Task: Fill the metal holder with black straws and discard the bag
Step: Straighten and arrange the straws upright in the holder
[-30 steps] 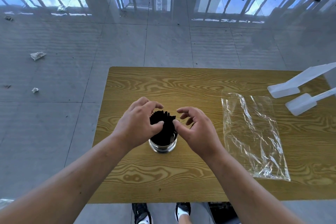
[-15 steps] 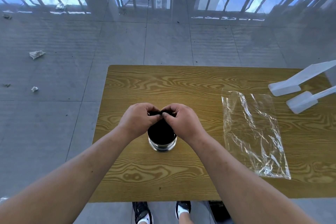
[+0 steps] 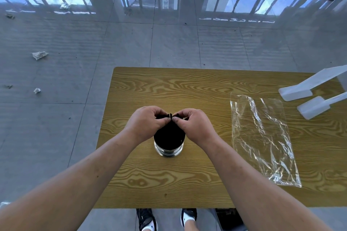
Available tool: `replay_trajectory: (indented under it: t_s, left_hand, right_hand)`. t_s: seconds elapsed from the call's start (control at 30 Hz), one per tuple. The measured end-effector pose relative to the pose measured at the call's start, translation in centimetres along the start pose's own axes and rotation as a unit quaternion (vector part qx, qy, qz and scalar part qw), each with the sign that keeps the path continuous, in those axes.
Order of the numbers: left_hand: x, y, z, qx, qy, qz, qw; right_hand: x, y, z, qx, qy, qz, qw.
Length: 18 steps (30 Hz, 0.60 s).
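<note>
A round metal holder [image 3: 169, 150] stands near the middle of the wooden table [image 3: 187, 88], packed with black straws [image 3: 169, 134] that stick up out of it. My left hand [image 3: 145, 124] and my right hand [image 3: 191, 126] close around the straw tops from either side, thumbs and fingertips meeting over the bundle. The tips of the straws are mostly hidden under my fingers. The clear plastic bag [image 3: 262, 137] lies flat and crinkled on the table to the right, apart from both hands.
Two white plastic feet of a stand [image 3: 304, 90] rest on the table's far right corner. Crumpled paper scraps [image 3: 40, 55] lie on the grey tiled floor to the left. My shoes [image 3: 148, 219] show below the table's near edge.
One second ago both hands were spread beside the straws with fingers apart. They then closed in over the bundle and have stayed clasped on it since half a second ago.
</note>
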<state>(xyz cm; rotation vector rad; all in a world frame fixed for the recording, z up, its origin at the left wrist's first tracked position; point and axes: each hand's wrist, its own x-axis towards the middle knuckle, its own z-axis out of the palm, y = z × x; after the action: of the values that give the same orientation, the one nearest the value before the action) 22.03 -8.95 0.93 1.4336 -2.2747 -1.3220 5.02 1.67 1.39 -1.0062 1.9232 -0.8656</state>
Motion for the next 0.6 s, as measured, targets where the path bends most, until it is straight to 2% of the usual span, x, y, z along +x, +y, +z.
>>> replay_trajectory:
  t_s: [0.27, 0.4, 0.6]
  left_hand:
    - [-0.3, 0.9, -0.5, -0.023, -0.005, 0.007, 1.000]
    - [-0.4, 1.3, -0.9, -0.051, -0.011, 0.014, 0.999]
    - [-0.4, 1.7, -1.6, -0.086, -0.012, 0.007, 0.996]
  right_hand:
    - [-0.4, -0.7, -1.4, 0.004, 0.001, -0.024, 1.000]
    - [-0.5, -1.2, -2.7, 0.030, 0.026, -0.049, 0.998]
    - [-0.3, -2.2, -4.4, 0.123, 0.036, -0.036, 0.991]
